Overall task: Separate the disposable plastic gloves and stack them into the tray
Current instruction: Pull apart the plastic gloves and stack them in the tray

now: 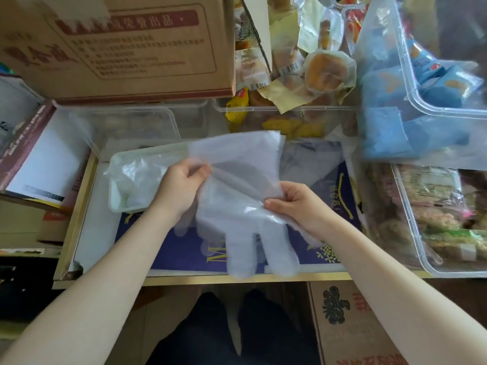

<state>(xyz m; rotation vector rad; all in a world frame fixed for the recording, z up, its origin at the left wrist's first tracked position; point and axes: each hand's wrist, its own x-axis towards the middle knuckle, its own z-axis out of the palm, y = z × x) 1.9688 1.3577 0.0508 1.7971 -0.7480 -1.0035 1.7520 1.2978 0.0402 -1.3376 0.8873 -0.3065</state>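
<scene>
A bundle of thin clear plastic gloves (237, 196) hangs in the air over a blue printed box lid, cuffs up and fingers pointing toward me. My left hand (181, 185) pinches a layer at the bundle's left edge. My right hand (292, 204) pinches the bundle's right edge between thumb and fingers. A white tray (116, 201) sits just left of my left hand, with crumpled clear gloves (134, 172) lying in it. More clear plastic lies flat on the lid behind the bundle (313, 164).
A big cardboard box (126, 48) stands at the back left. Clear bins of wrapped pastries (303, 69) and blue packets (427, 83) crowd the back and right. Another bin of snacks (442, 214) sits at the right. A carton (350, 325) is on the floor.
</scene>
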